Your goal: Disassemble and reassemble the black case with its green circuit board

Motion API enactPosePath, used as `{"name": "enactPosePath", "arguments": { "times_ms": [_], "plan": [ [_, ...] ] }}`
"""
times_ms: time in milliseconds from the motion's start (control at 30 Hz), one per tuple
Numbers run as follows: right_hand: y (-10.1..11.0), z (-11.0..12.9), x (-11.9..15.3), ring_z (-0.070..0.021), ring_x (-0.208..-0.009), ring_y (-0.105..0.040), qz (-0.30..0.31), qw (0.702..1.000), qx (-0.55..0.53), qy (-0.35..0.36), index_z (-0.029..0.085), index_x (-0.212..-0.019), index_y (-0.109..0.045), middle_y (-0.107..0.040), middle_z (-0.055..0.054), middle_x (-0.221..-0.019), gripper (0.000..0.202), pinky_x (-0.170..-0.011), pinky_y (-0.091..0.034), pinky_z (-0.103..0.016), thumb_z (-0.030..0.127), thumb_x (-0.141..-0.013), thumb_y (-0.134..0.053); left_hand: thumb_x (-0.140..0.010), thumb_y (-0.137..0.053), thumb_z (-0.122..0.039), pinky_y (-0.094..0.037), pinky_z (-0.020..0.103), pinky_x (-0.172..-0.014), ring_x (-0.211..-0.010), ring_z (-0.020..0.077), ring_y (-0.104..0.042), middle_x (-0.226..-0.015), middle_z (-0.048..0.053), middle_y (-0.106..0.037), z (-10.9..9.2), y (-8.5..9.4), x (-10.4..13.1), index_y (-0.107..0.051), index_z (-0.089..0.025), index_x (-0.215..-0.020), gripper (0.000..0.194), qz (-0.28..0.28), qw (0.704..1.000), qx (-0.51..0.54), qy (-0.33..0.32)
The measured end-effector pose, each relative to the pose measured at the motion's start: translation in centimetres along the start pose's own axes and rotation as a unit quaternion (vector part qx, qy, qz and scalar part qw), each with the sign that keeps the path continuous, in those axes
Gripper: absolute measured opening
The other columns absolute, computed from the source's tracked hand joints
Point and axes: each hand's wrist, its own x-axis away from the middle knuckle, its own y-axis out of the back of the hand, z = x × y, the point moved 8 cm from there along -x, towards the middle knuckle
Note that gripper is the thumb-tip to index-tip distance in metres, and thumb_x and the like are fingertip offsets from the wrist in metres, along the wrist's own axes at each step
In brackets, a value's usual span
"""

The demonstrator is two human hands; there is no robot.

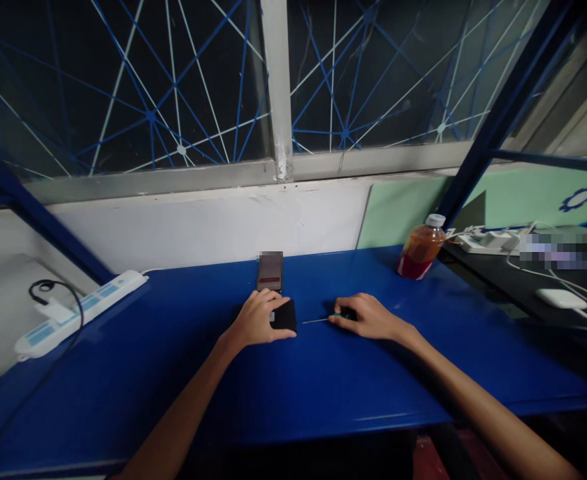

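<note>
My left hand (pixel 262 318) lies over a flat black box (pixel 286 316) on the blue table, its thumb at the near edge and its fingers toward the far edge. Part of the box is hidden under the palm. In my right hand (pixel 368 316) is a screwdriver (pixel 315 321) with a thin metal shaft and a green and dark handle, mostly covered by my closed fingers. Its shaft points left, with the tip close to the box's right side; whether they touch I cannot tell. Just beyond my left hand a phone (pixel 270 272) stands propped up.
At the left of the blue table (pixel 353 393) lies a white power strip (pixel 83 313) with a black cable plugged in. A bottle of reddish drink (pixel 421 248) stands at the back right. Beyond it, a black surface holds another power strip (pixel 488 241) and a white charger (pixel 561 299).
</note>
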Motion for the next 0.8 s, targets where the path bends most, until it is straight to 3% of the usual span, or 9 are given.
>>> {"name": "enactPosePath", "arguments": {
  "times_ms": [167, 367, 500, 800],
  "plan": [
    [0.3, -0.2, 0.0, -0.0118, -0.055, -0.049, -0.007, 1.0, -0.007, -0.004, 0.02, -0.081, -0.061, -0.059, 0.001, -0.063, 0.033, -0.055, -0.027, -0.025, 0.048, -0.091, -0.048, -0.07, -0.07, -0.062, -0.039, 0.048, -0.092, -0.11, 0.0302, -0.053, -0.122, 0.009, -0.059, -1.4, 0.6, 0.0, -0.063, -0.028, -0.119, 0.06, -0.032, 0.999, 0.024, -0.036],
    [0.7, -0.1, 0.1, -0.0111, -0.054, -0.048, -0.016, 1.0, -0.02, -0.002, 0.02, -0.082, -0.062, -0.058, 0.001, -0.062, 0.033, -0.055, -0.027, -0.025, 0.048, -0.091, -0.048, -0.084, -0.067, -0.033, -0.039, 0.046, -0.095, -0.113, 0.0257, -0.053, -0.119, 0.005, -0.06, -3.6, 0.8, -0.3, -0.073, -0.025, -0.086, 0.01, -0.074, 0.995, 0.051, -0.053],
    [1.3, -0.4, 0.2, -0.0105, -0.053, -0.045, -0.025, 0.999, -0.027, -0.003, 0.019, -0.08, -0.062, -0.057, 0.002, -0.061, 0.032, -0.054, -0.026, -0.025, 0.047, -0.09, -0.05, -0.085, -0.066, -0.025, -0.04, 0.045, -0.091, -0.108, 0.0246, -0.055, -0.113, 0.004, -0.063, -3.8, 0.7, -0.6, -0.073, -0.024, -0.08, 0.01, -0.09, 0.993, 0.05, -0.051],
    [4.9, -3.7, 1.4, -0.0113, -0.053, -0.045, -0.09, 0.992, -0.049, -0.07, 0.018, -0.074, -0.061, -0.057, 0.001, -0.06, 0.041, -0.052, -0.027, -0.025, 0.053, -0.089, -0.047, -0.088, -0.06, -0.019, -0.039, 0.043, -0.091, -0.105, 0.0223, -0.056, -0.11, 0.003, -0.065, -5.9, 0.1, -3.3, -0.072, -0.025, -0.095, 0.014, -0.073, 0.994, 0.025, -0.08]
  ]
}}
